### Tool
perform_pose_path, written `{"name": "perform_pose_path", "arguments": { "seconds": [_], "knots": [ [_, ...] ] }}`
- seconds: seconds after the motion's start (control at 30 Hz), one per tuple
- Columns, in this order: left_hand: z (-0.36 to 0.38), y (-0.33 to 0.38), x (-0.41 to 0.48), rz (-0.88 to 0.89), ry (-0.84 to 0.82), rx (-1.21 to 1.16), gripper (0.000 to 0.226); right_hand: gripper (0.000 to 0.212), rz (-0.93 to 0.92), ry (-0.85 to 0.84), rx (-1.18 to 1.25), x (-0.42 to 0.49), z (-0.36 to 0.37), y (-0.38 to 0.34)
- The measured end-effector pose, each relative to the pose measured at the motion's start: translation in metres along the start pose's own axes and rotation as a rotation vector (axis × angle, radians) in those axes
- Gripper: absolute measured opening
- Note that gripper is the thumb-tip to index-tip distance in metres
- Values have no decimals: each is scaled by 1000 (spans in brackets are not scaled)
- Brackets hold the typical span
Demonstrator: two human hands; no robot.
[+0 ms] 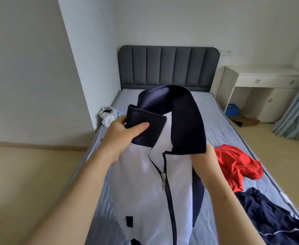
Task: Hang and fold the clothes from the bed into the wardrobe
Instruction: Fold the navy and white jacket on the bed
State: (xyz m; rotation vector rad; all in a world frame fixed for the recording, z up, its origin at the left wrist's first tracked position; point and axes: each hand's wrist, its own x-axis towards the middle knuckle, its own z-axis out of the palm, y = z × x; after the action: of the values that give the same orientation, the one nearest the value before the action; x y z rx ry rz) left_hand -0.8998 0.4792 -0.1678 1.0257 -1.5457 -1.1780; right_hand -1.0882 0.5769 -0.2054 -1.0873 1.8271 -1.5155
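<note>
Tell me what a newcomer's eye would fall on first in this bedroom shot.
The white and navy jacket fills the centre, held up over the bed by its dark collar, with the left hand pinching one end and the right hand holding the other. Next comes the bright red garment crumpled on the mattress to the right, with a navy garment heaped just nearer the camera.

My left hand [120, 137] and right hand [205, 160] hold the zip jacket [145, 183] over the bed [221, 124]. On the bed to its right lie a crumpled top [237, 165] and, nearer me, another garment [272, 218]. A plastic bag [108, 114] sits at the bed's left edge, and a desk [265, 80] stands right of the headboard [168, 68].
</note>
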Motion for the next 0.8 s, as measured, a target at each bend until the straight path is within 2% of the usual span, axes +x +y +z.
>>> {"name": "perform_pose_path", "arguments": {
  "seconds": [0.1,0.2,0.3,0.47,0.53,0.7,0.8],
  "knots": [
    [1,4,6,14,-50,-5,26,15,59,74,-3,0,-4,4],
    [10,-16,11,-72,-117,61,35,11,105,48,-35,0,0,21],
    [17,-52,20,-203,-190,151,51,29,185,18,-55,7,8,57],
    [41,-111,61,-281,-156,248,37,23,484,76,-104,56,17,122],
    [59,-129,94,-286,-124,298,37,21,544,60,-129,88,21,137],
    [112,-158,211,-235,-1,428,41,21,526,92,-210,208,31,157],
    [142,-177,278,-170,32,437,64,13,391,40,-142,281,42,171]
  ]
}}
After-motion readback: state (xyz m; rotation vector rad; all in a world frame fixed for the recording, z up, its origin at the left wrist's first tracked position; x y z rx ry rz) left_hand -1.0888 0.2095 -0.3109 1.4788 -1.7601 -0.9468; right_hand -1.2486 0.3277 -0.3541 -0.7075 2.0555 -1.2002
